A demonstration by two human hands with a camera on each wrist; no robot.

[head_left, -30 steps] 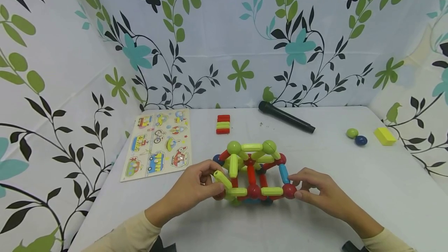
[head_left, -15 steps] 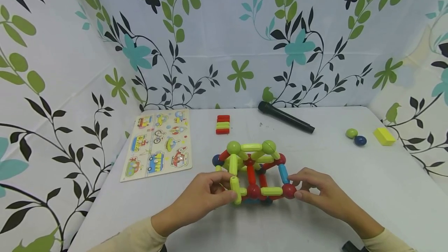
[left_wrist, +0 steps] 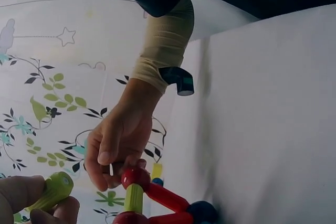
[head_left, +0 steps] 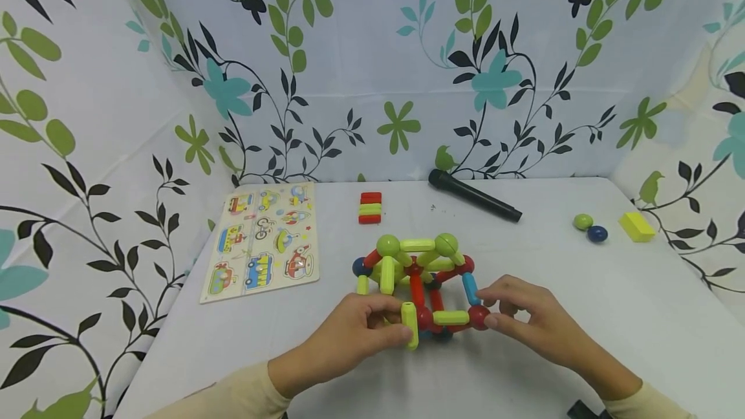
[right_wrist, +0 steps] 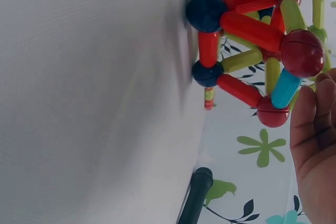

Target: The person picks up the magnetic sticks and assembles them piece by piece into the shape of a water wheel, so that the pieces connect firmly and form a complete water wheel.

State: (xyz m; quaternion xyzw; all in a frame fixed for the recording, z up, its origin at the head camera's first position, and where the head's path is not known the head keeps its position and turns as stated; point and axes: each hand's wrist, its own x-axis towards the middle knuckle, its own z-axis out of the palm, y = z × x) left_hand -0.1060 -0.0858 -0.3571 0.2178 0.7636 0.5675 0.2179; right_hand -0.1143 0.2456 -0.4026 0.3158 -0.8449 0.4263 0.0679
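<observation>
A magnetic rod-and-ball structure (head_left: pixel 419 273) of red, green and blue pieces stands on the white table (head_left: pixel 582 354). My left hand (head_left: pixel 401 332) pinches a loose light-green rod (head_left: pixel 410 325), held nearly upright against the structure's front left corner. In the left wrist view the green rod (left_wrist: pixel 52 191) sits between my left fingertips (left_wrist: pixel 23 195). My right hand (head_left: pixel 491 315) grips the red ball (head_left: pixel 478 317) at the front right corner. The right hand (left_wrist: pixel 121 140) closes round that red ball (left_wrist: pixel 135 177). The right wrist view shows the structure (right_wrist: pixel 252 40) side-on beside my right fingers (right_wrist: pixel 315 129).
A picture puzzle board (head_left: pixel 262 238) lies at the left. A small stack of red and green rods (head_left: pixel 370 207) and a black microphone (head_left: pixel 474 196) lie behind the structure. A green ball (head_left: pixel 583 221), a blue ball (head_left: pixel 597 233) and a yellow block (head_left: pixel 637 226) sit far right. Floral cloth walls enclose the table.
My left hand has carried the green rod rightward along the structure's front and turned it from slanted to nearly upright. The right hand has stayed on the red ball.
</observation>
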